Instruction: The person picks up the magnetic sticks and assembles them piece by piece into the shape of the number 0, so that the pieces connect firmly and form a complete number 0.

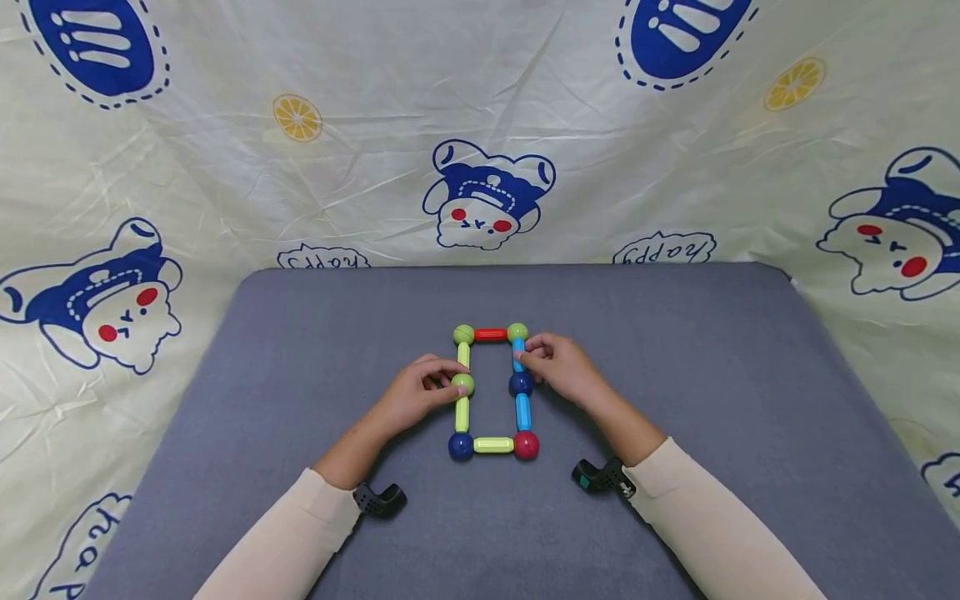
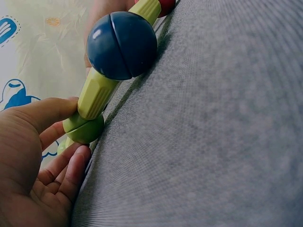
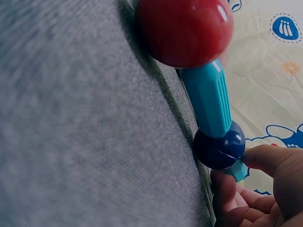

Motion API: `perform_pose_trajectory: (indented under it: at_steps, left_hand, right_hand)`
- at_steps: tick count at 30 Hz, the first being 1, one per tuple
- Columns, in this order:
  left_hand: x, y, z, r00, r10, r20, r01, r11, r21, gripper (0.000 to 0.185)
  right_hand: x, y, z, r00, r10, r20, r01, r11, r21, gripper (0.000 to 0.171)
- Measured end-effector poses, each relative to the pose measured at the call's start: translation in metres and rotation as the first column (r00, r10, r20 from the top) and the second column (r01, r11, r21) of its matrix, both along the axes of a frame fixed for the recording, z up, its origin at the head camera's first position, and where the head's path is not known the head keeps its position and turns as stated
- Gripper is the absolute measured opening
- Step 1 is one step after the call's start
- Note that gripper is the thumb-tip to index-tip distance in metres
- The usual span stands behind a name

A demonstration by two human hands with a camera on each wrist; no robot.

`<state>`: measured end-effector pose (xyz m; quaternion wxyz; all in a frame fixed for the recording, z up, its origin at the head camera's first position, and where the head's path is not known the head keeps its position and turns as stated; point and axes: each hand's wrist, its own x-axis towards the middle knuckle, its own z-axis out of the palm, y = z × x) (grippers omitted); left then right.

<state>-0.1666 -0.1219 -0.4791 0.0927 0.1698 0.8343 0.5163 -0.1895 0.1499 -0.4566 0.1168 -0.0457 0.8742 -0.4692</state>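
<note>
A rectangle of magnetic sticks and balls lies flat on the grey table. My left hand pinches the green ball midway along the left side. In the left wrist view my thumb and a finger close round that green ball, beyond which come a yellow-green stick and a dark blue ball. My right hand pinches the upper blue stick above the dark blue ball. The right wrist view shows that dark blue ball, the lower blue stick and the red corner ball.
A cream cloth printed with blue bears and lemons hangs behind and beside the table. Small black camera mounts sit at both wrists. Grey table surface stretches out on every side of the rectangle.
</note>
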Motion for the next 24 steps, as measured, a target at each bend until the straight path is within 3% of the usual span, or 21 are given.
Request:
perform_pose_trajectory:
  at_steps: [11, 24]
  left_hand:
    - [0.002, -0.0015, -0.0001, 1.0, 0.0, 0.007, 0.0, 1.0, -0.012, 0.026]
    - [0.0023, -0.0012, -0.0044, 1.0, 0.011, 0.022, -0.011, 1.0, 0.015, 0.029]
  right_hand:
    - [0.0013, -0.002, -0.003, 1.0, -0.01, -0.019, 0.011, 0.997, 0.081, 0.036]
    - [0.0027, -0.0029, -0.0074, 0.999, -0.003, -0.033, 0.005, 0.998, 0.064, 0.037]
